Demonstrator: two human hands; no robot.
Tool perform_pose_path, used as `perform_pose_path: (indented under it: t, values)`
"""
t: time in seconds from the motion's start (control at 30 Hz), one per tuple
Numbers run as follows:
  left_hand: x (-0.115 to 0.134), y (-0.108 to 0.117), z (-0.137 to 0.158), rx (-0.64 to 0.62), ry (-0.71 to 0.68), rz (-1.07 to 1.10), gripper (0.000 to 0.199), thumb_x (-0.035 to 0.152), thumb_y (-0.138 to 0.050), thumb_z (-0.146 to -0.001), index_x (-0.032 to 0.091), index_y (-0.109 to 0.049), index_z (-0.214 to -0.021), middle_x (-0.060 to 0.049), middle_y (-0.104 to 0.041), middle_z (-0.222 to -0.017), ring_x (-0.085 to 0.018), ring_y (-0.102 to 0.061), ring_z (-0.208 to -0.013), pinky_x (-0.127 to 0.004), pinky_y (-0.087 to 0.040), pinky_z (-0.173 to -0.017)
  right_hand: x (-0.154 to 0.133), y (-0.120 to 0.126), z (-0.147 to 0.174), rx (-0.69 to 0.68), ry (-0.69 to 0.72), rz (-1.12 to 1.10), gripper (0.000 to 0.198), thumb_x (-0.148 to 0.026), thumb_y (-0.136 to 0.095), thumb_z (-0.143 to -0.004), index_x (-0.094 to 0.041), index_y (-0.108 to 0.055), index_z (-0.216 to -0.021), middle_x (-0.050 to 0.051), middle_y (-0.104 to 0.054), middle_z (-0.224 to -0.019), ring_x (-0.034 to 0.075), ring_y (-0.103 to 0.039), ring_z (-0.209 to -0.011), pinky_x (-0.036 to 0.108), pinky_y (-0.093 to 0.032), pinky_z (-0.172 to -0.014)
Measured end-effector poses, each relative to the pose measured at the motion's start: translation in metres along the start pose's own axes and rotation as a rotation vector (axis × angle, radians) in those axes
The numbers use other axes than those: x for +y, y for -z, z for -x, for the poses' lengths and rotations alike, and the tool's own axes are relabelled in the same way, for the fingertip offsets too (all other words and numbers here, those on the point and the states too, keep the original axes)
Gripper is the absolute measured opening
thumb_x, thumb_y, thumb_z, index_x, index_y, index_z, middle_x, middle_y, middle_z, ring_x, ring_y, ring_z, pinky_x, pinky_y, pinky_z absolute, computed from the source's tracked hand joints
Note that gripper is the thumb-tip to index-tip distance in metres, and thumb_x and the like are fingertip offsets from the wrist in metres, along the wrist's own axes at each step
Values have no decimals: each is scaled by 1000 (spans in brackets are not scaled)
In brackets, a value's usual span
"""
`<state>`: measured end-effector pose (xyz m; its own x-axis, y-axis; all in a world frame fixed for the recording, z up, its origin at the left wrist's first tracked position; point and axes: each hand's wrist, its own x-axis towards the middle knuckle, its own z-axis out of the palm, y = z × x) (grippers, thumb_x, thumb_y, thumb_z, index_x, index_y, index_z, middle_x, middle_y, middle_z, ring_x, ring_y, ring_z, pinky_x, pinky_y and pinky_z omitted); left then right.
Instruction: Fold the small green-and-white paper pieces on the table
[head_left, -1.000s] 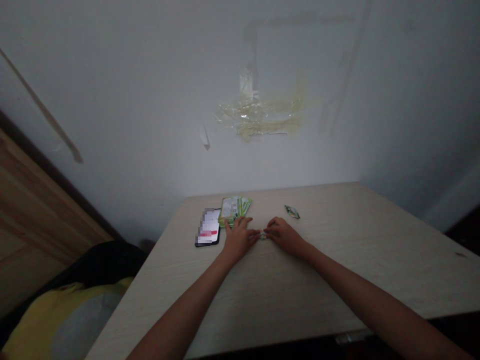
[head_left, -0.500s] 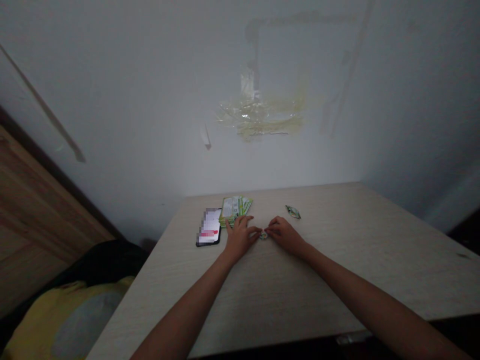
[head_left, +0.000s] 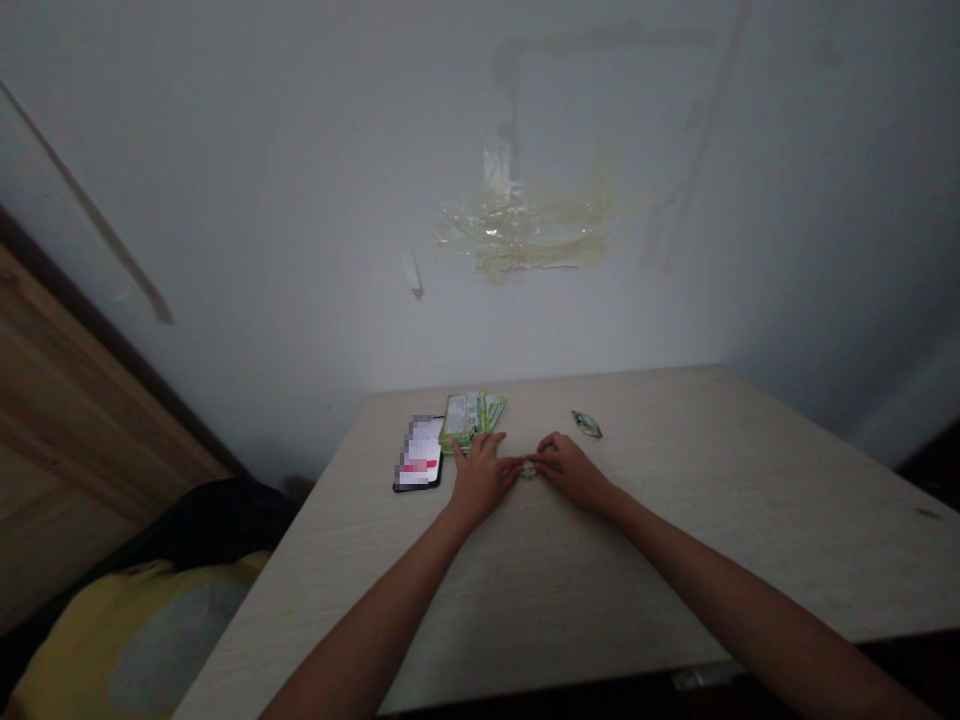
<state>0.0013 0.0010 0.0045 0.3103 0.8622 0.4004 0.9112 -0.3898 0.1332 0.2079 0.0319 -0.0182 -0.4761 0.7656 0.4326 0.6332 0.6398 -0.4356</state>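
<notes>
Between my two hands is a small folded piece of patterned paper [head_left: 528, 469], mostly covered by my fingers. My left hand [head_left: 482, 473] pinches its left side with thumb and forefinger, the other fingers spread near the green packets. On the other side my right hand [head_left: 571, 470] pinches it, with the remaining fingers curled. A stack of green-and-white printed packets or papers [head_left: 469, 415] lies just beyond my left hand. Farther right, past my right hand, a small folded green-and-white piece [head_left: 586, 424] rests on the table.
A phone [head_left: 421, 455] with a lit, partly blurred screen lies left of the stack. The pale wooden table [head_left: 675, 520] meets a wall [head_left: 300, 250] with old tape marks. Down at the left is a yellow and grey soft thing [head_left: 135, 640], near a wooden panel [head_left: 67, 400].
Both hands stay nearly where they were, still pinching the small piece. Only slight finger movement shows, and the view has shifted a little.
</notes>
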Motion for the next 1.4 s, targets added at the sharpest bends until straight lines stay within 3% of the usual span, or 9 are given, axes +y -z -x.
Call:
perform_pose_path:
  t: [0.2,0.53,0.73,0.9,1.07,1.23,1.4]
  values:
    - [0,1,3,14,-7,-19,29,48,-53,-89,44,-66,-114,-6,-49,-142,-33,-38,-133,-75,-4,-106,-1,1,1,17,-17,-40,26,-30,-58,-90,-21,-71,-111,11,-57,-104,21,-55,-99,36,-46,-91]
    - [-4,4,2,29,-33,28,19,43,-58,-87,38,-74,-96,-3,-54,-136,-29,-40,-131,-74,-3,-107,-4,3,2,45,-40,-59,24,-32,-60,-90,-22,-73,-106,10,-56,-104,21,-55,-99,36,-46,-92]
    - [-4,3,2,15,-40,-18,18,43,-58,-86,37,-74,-93,-4,-56,-133,-32,-40,-131,-75,-4,-106,-1,-1,1,59,-40,-47,22,-32,-62,-88,-22,-74,-104,10,-57,-102,21,-55,-98,36,-47,-90]
    - [-1,5,2,20,-137,-44,17,38,-56,-89,35,-71,-95,-3,-58,-131,-29,-41,-131,-73,-1,-108,2,-3,1,57,-4,-26,24,-29,-63,-87,-23,-72,-108,9,-57,-103,21,-54,-99,37,-46,-91]
    - [-5,7,4,20,-54,-7,18,42,-57,-88,36,-73,-94,-4,-58,-132,-32,-42,-130,-76,-4,-105,1,-2,1,52,-18,-32,24,-31,-62,-88,-22,-73,-107,10,-57,-103,21,-54,-99,38,-46,-92]
    - [2,9,4,49,-115,43,17,40,-60,-86,34,-73,-95,-3,-56,-134,-28,-43,-130,-71,1,-110,-2,0,2,63,-34,-57,22,-31,-62,-88,-22,-73,-105,10,-57,-102,21,-55,-99,37,-46,-91]
    - [5,9,5,36,-111,14,21,43,-56,-89,34,-74,-89,-3,-57,-133,-28,-42,-130,-71,-1,-110,-6,2,2,64,-56,-54,20,-30,-64,-87,-22,-74,-102,10,-58,-102,21,-55,-98,37,-47,-91]
